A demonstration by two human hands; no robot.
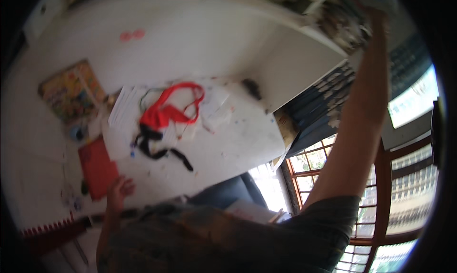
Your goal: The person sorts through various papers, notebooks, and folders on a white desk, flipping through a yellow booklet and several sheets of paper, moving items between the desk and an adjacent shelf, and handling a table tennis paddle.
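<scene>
My left hand (pixel 120 191) hovers over the near edge of the white table, by the lower right corner of a red booklet or folder (pixel 98 167). Its fingers are loosely curled and apart, with nothing visible in them. Stretched far up to the right, my right hand (pixel 375 17) is beside a shelf's crowded contents (pixel 342 23); blur hides whether it grips anything. Mid-table lies a red fabric strap or lanyard (pixel 159 116), touching a black strap (pixel 157 152). White printed papers (pixel 123 107) lie partly under the red fabric.
A colourful illustrated book or box (pixel 71 91) lies on the table's left. A white panel (pixel 296 62) rises at the right edge, near a dark blue curtain (pixel 307 103). Wood-framed windows (pixel 380 187) stand at the right. A dark chair (pixel 228 192) sits against the near side.
</scene>
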